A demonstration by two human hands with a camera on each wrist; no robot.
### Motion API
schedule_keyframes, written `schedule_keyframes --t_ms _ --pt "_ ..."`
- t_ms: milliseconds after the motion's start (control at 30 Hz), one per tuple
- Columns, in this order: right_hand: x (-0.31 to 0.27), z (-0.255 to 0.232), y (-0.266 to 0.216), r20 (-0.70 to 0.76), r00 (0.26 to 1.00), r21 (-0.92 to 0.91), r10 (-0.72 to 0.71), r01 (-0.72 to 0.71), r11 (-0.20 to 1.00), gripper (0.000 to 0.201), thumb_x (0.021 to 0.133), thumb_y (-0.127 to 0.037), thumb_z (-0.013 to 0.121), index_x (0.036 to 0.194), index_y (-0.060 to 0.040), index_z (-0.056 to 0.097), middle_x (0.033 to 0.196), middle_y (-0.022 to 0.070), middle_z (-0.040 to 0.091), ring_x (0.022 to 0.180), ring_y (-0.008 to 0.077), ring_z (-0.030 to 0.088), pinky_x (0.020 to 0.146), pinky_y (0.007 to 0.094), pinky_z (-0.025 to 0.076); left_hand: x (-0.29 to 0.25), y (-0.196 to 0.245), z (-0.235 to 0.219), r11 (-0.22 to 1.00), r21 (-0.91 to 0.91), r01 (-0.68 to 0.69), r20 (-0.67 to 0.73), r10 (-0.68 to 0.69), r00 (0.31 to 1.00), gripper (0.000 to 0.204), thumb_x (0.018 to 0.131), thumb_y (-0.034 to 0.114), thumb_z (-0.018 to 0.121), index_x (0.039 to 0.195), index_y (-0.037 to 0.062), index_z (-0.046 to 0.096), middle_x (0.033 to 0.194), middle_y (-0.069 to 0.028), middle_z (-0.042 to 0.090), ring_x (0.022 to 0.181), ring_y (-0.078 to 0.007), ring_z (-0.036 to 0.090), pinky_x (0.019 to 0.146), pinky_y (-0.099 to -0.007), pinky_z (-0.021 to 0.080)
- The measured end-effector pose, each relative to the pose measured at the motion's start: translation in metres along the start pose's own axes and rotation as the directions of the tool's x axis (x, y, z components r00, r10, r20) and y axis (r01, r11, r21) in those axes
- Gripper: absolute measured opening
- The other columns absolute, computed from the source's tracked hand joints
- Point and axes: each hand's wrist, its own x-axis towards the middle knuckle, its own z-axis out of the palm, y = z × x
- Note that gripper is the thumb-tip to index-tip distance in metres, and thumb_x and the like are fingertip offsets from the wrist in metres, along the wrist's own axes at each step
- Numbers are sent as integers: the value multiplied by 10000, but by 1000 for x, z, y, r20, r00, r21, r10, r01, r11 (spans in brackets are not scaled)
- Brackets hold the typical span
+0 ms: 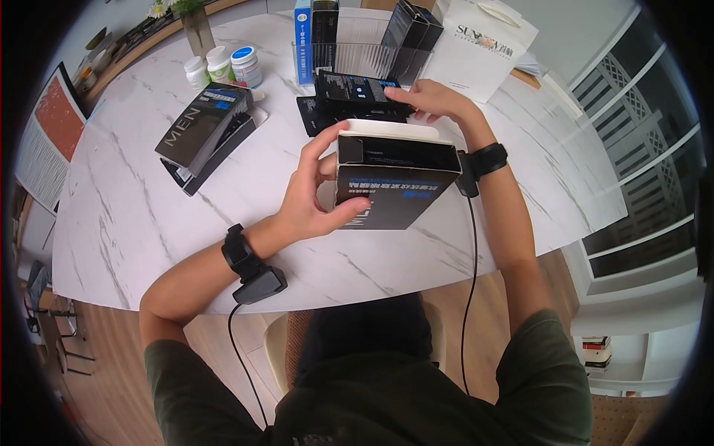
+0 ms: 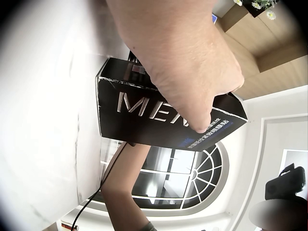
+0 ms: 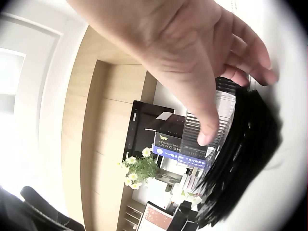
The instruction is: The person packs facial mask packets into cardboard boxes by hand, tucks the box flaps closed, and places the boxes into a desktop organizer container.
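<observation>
My left hand (image 1: 316, 189) grips a black MEN box (image 1: 394, 197) by its left side, thumb on the printed front; its white-lined flap stands up at the top. The left wrist view shows the hand (image 2: 183, 62) over the box (image 2: 154, 113), which stands on the table. Behind the box, my right hand (image 1: 439, 102) reaches to a pile of black sachets (image 1: 357, 89), thumb over its right end. In the right wrist view the fingers of that hand (image 3: 207, 62) are bent loosely beside the dark pile (image 3: 245, 149); whether they touch it, I cannot tell.
An open MEN box (image 1: 197, 134) lies at the left on the marble table (image 1: 275, 275). Behind it stand several bottles (image 1: 245, 67) and a vase (image 1: 197, 33). A clear organizer (image 1: 364, 52) holds upright boxes at the back, beside a white paper bag (image 1: 483, 48).
</observation>
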Motion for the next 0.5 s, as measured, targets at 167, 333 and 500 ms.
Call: schedule_keyframes --t_ms 167,333,500 --pt "15 11 11 -74 997 -74 -14 9 997 719 695 -682 599 664 36 588 626 136 590 547 206 603 485 289 494 0 0 2 1000 -21 20 -14 -20 1000 858 770 97 708 1395 13 128 1200 -170 547 1060 -200 576 927 -342 411" --pt "19 14 19 -127 990 18 -59 62 998 589 740 -559 647 607 1 521 574 104 553 505 193 566 476 301 474 -5 -2 2 988 -103 116 -22 -119 993 872 751 186 735 1374 -22 161 1397 -162 274 1261 -230 348 1037 -345 289" --pt "11 1 11 -187 979 59 -76 88 994 480 757 -440 690 619 -17 511 567 89 550 497 184 557 482 299 474 -2 -2 1 996 -55 67 -19 -68 998 853 762 136 718 1383 -3 150 1282 -161 424 1149 -209 467 982 -343 346"
